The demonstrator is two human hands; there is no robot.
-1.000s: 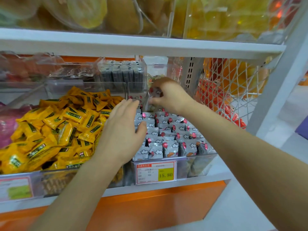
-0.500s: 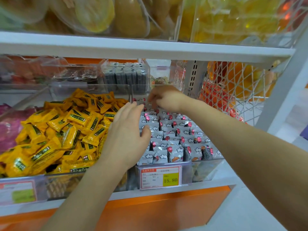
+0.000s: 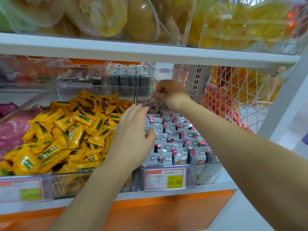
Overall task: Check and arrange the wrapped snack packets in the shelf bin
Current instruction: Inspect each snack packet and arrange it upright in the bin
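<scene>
Right hand (image 3: 170, 94) lifted, pinching silver-pink packet (image 3: 155, 100) at bin (image 3: 206, 172) back; left hand (image 3: 133, 135) flat, fingers straight.

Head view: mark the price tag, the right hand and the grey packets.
price tag (image 3: 165, 179), head view, centre of the label.
right hand (image 3: 172, 94), head view, middle of the back of the hand.
grey packets (image 3: 180, 135), head view, middle of the rows in the bin.

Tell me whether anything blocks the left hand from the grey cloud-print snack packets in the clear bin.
Nothing visible does. The left hand is open directly over the grey cloud-print snack packets at the left side of the clear plastic bin. The right hand pinches one packet at the far end, clear of that path.
</scene>
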